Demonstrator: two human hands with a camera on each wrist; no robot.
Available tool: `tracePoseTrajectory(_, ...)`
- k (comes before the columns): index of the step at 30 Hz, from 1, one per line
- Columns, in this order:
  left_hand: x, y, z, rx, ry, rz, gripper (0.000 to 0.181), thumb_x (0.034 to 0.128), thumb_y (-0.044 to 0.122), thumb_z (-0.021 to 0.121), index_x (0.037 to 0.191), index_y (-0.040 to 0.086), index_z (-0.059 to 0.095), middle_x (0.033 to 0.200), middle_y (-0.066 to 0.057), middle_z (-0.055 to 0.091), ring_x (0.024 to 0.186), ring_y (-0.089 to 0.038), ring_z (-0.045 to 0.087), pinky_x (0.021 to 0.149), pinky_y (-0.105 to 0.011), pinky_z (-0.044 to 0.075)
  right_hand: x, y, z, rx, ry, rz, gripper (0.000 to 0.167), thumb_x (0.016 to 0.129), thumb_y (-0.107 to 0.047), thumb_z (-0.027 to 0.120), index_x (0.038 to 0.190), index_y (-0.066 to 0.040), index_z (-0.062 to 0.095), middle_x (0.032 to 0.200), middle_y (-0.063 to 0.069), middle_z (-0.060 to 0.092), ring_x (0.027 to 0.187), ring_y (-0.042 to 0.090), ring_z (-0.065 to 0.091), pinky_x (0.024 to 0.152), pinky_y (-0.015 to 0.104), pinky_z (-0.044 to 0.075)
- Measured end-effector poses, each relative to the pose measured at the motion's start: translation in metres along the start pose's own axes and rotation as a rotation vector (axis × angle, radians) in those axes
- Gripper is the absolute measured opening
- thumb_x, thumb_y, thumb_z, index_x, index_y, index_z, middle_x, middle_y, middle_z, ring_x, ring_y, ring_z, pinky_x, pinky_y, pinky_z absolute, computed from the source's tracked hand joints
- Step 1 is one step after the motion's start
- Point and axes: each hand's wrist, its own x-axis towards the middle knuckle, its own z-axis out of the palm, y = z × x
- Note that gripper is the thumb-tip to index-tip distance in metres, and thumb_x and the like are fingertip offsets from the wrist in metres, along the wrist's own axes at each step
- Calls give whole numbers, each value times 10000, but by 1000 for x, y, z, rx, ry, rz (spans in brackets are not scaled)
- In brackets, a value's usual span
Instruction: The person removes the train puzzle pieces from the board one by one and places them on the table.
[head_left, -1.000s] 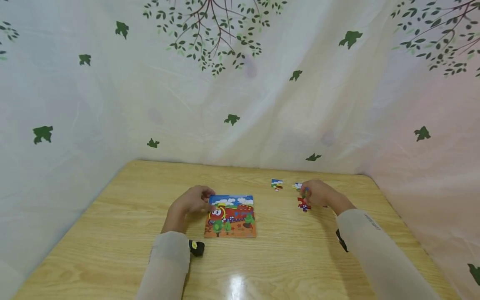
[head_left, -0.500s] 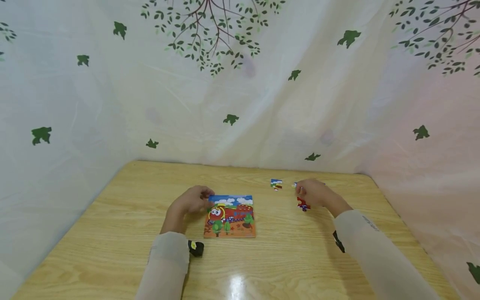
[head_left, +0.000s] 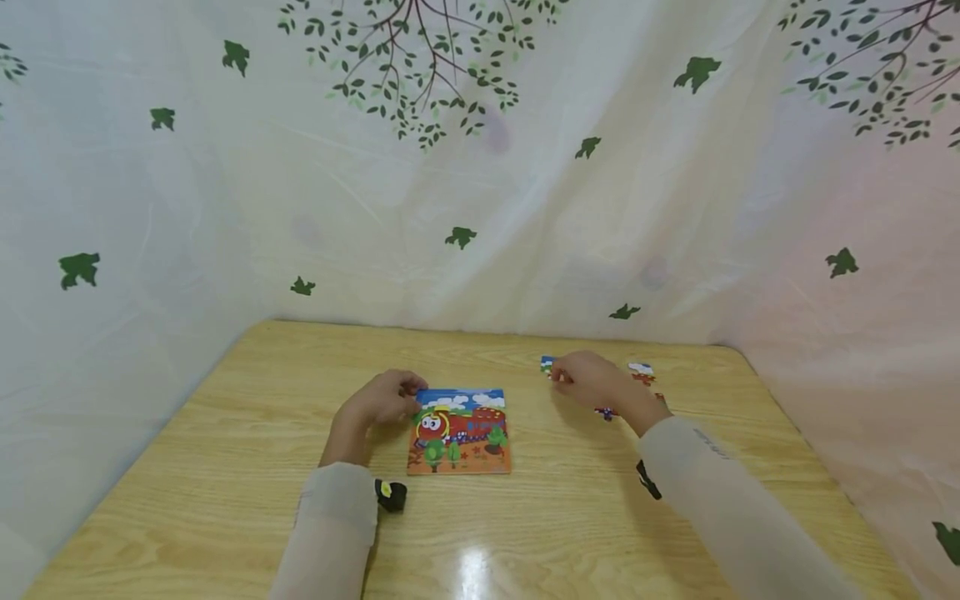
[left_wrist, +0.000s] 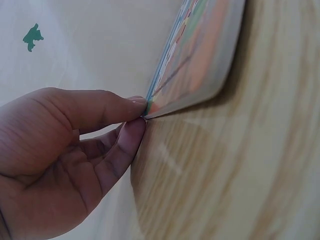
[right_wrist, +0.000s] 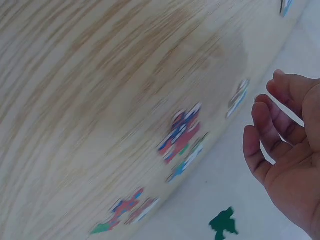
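Observation:
A square, thick puzzle board (head_left: pixel 465 443) printed with a red big-eyed character, trees and clouds lies flat on the table. At its far left corner, my left hand (head_left: pixel 381 400) pinches the edge; the left wrist view shows the thumb (left_wrist: pixel 107 107) on one face and a finger against the other. My right hand (head_left: pixel 596 385) hovers low over loose jigsaw pieces, close to a blue-and-white piece (head_left: pixel 547 364). In the right wrist view its fingers (right_wrist: pixel 265 130) are loosely bent with nothing between them. A red-and-blue piece (right_wrist: pixel 180 134) lies below that hand.
More jigsaw pieces are spread at the back right, among them a cloud-printed piece (head_left: pixel 641 369) and a red-and-green one (right_wrist: pixel 121 209). The wooden table (head_left: pixel 480 533) ends at a printed curtain (head_left: pixel 525 275) behind and on both sides.
My right hand has moved left across the loose pieces, uncovering those on the right and partly covering the blue-and-white one. My left hand and the puzzle board stay put.

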Motion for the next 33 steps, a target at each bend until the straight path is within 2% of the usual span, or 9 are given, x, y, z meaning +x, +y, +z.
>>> tracePoseTrajectory(7, -1, 1, 0, -12, -2, -7, 313, 950, 93, 690, 1261, 62, 669, 1114, -77, 636, 1014, -247, 565, 921, -430, 484, 16, -32, 4, -30, -6, -67, 125, 1015, -145, 647, 1090, -64, 705, 884, -15, 662, 720, 111, 562, 719, 357, 510)
tracePoseTrajectory(15, -2, 3, 0, 1, -6, -8, 312, 957, 80, 670, 1267, 52, 662, 1121, -89, 628, 1021, -256, 559, 915, -431, 484, 34, -64, 12, -8, -34, -115, 140, 1028, -156, 631, 1111, -73, 709, 941, -5, 687, 768, 114, 610, 758, 357, 535)
tracePoseTrajectory(24, -2, 4, -2, -8, -1, -11, 304, 956, 62, 670, 1260, 49, 666, 1114, -92, 626, 1015, -250, 561, 914, -426, 482, 56, -97, 28, -21, -60, -116, 131, 1012, -192, 658, 1093, -116, 728, 957, -22, 703, 781, 113, 602, 791, 352, 535)
tracePoseTrajectory(33, 0, 2, -3, -2, -12, 11, 307, 947, 57, 674, 1253, 38, 664, 1101, -94, 627, 1000, -248, 564, 896, -412, 486, 67, -118, 43, -33, -124, -146, 206, 1032, -249, 629, 1175, -120, 705, 973, -34, 698, 805, 73, 613, 775, 295, 532)
